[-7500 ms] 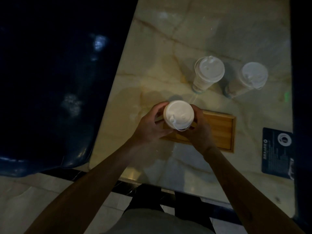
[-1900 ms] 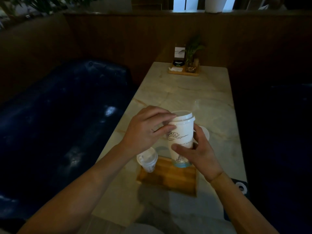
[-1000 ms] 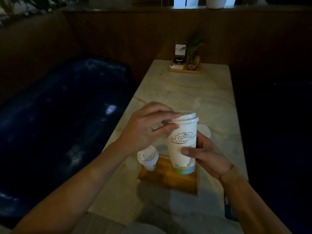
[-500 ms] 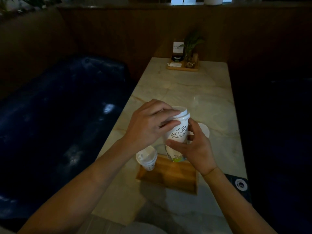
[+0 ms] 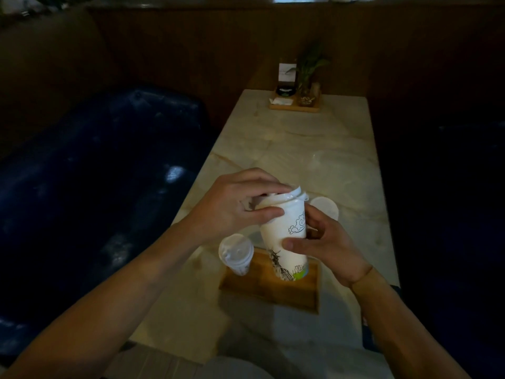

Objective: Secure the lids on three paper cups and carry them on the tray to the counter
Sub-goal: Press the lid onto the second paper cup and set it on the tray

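Observation:
A tall white paper cup (image 5: pixel 284 236) with line drawings is held tilted just above the wooden tray (image 5: pixel 270 289). My right hand (image 5: pixel 325 247) grips its side. My left hand (image 5: pixel 235 209) is closed over its white lid (image 5: pixel 284 196) at the rim. A second lidded cup (image 5: pixel 236 254) stands at the tray's left end. Behind my right hand, the lid of a third cup (image 5: pixel 326 210) shows on the marble table (image 5: pixel 300 149).
A dark blue padded seat (image 5: pixel 82 173) runs along the table's left side. At the table's far end sits a small wooden holder (image 5: pixel 293 106) with a plant and a card. A dark card (image 5: pixel 369 335) lies by the table's near right edge.
The view rose from straight down to forward. The first cup stands at the tray's left end; both hands lifted a second cup, and it now tilts with the left hand over its lid.

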The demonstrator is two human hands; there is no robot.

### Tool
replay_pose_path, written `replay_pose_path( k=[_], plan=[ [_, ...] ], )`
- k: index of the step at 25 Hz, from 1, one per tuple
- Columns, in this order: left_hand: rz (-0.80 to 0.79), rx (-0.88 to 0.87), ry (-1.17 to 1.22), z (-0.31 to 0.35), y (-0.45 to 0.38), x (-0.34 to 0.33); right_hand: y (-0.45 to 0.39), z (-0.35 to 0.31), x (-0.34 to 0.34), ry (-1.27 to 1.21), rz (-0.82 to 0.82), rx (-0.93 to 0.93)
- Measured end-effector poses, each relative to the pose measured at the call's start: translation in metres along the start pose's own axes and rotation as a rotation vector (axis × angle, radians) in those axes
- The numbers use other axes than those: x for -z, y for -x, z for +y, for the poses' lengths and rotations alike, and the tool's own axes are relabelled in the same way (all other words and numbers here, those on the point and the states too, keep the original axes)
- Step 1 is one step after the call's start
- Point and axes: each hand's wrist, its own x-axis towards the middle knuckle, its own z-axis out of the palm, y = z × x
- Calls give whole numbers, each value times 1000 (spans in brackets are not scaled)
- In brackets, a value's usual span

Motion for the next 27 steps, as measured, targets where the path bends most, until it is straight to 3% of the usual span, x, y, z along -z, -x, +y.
replay_pose_path(
  k=[4,14,21,27],
  plan=[
    [-17,-12,-13,0,1,0,1,-2,5,-2,-73,-22],
    [235,-3,-151,-10,20,-17,0,8,3,-43,-45,-17],
    [330,-15,-438,-8,12,-28,-8,6,-27,355,297,129],
    [220,38,-347,-3,6,-23,-6,8,-18,258,310,130]
  ],
)
